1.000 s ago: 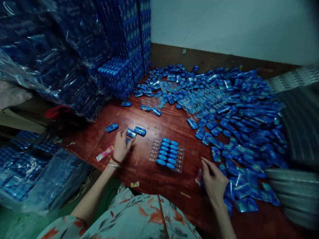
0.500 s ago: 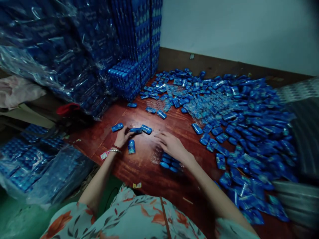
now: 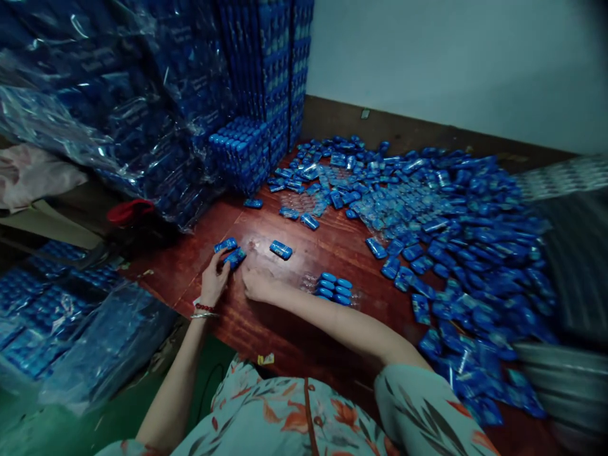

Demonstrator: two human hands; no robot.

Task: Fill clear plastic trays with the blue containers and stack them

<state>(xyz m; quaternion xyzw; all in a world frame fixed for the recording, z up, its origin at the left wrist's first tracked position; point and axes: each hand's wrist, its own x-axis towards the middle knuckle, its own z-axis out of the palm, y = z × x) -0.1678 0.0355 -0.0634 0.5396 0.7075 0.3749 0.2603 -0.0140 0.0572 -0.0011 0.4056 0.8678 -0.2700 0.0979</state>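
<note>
My left hand (image 3: 215, 280) has its thumb and fingers closed on a small blue packet (image 3: 235, 258) at the left of the red-brown table (image 3: 285, 342). Right behind those fingers lies a second blue packet (image 3: 225, 244). My right hand (image 3: 259, 284) is close beside it, fingers curled in; what they hold, if anything, is hidden. A single blue packet (image 3: 280, 249) rests on the wood beyond my right hand. Past my right forearm, several blue pieces (image 3: 334, 289) sit in rows in a clear plastic tray (image 3: 310, 282).
A wide heap of blue packets (image 3: 456, 221) with clear trays (image 3: 399, 202) covers the right and back. Blue packs (image 3: 240, 149) are stacked high at the left, partly under plastic film (image 3: 118, 126). A red object (image 3: 130, 211) lies left; clear tray stacks (image 3: 560, 373) stand right.
My right hand has moved left from above the clear tray to beside my left hand, uncovering the tray's blue pieces. My left hand has drawn back slightly with a packet. The nearest loose packet is out of sight.
</note>
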